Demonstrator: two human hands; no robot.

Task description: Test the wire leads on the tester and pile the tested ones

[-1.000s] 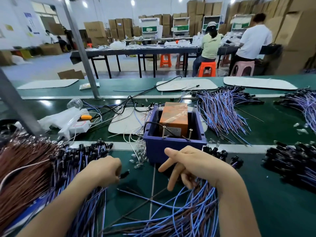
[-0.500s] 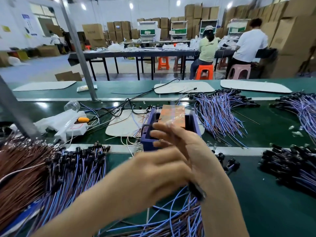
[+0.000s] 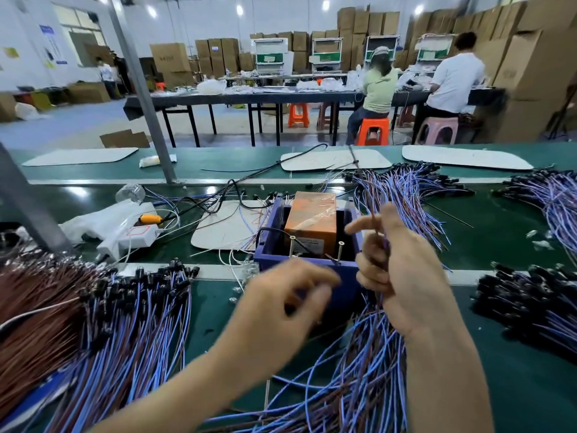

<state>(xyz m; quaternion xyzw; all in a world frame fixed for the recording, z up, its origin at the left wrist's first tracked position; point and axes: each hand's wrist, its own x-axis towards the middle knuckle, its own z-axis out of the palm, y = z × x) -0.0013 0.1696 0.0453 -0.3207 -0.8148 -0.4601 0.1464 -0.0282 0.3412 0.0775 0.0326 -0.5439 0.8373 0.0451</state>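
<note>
The tester [image 3: 307,270] is a purple box holding an orange block [image 3: 310,218], with two upright metal pins at its near rim. My right hand [image 3: 406,273] is raised just right of the box and pinches a thin wire lead [image 3: 373,222] whose end sticks up past my fingers. Blurred by motion, my left hand [image 3: 281,304] hovers in front of the box with its fingers curled; whether it holds anything is unclear. A loose pile of blue and brown leads [image 3: 359,379] lies under both hands.
A big pile of black-capped leads [image 3: 125,310] fills the left, and more heaps [image 3: 406,195] [image 3: 530,304] lie behind and to the right. A white power strip [image 3: 137,235] and cables sit left of the tester. A grey post [image 3: 146,98] rises behind.
My left hand has come away from my right hand and dropped down and left in front of the tester. My right hand has shifted right, uncovering the box.
</note>
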